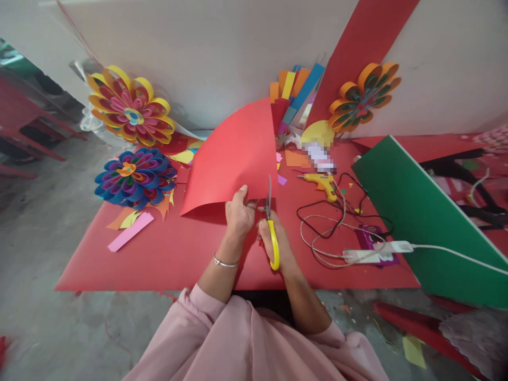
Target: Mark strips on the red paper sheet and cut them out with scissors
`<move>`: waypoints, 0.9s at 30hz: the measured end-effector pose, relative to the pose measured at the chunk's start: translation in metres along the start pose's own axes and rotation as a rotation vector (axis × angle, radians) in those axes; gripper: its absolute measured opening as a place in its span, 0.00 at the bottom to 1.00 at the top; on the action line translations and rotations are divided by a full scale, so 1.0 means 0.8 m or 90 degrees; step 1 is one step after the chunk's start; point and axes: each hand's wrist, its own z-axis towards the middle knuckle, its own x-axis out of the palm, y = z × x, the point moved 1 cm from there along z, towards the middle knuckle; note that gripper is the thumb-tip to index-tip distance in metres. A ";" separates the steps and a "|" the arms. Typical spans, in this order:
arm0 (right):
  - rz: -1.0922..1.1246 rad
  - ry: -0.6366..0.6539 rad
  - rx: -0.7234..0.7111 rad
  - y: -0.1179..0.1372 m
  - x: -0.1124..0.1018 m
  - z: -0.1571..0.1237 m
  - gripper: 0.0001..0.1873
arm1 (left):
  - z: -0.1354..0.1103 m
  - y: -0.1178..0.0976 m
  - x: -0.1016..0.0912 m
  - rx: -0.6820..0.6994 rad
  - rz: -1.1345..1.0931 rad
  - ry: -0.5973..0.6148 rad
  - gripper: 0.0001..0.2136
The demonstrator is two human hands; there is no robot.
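Note:
My left hand (pixel 239 213) pinches the near edge of a large curved red paper sheet (pixel 234 153), holding it up off the table. My right hand (pixel 273 238) grips yellow-handled scissors (pixel 271 225). Their blades point away from me and sit at the sheet's right edge. Both hands are close together over a red sheet covering the low table (pixel 166 254). A thin bangle is on my left wrist.
Paper flowers: yellow-pink (pixel 130 108), blue-purple (pixel 135 177), orange-green (pixel 363 98). A yellow glue gun (pixel 323 184), tangled cords and a power strip (pixel 377 251) lie to the right. A green board (pixel 420 211) leans at right. Coloured paper strips (pixel 296 87) stand at the wall; scraps (pixel 130 230) lie at left.

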 end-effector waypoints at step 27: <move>0.023 -0.007 0.053 -0.001 -0.001 -0.003 0.28 | -0.003 -0.003 0.004 -0.003 0.014 -0.021 0.04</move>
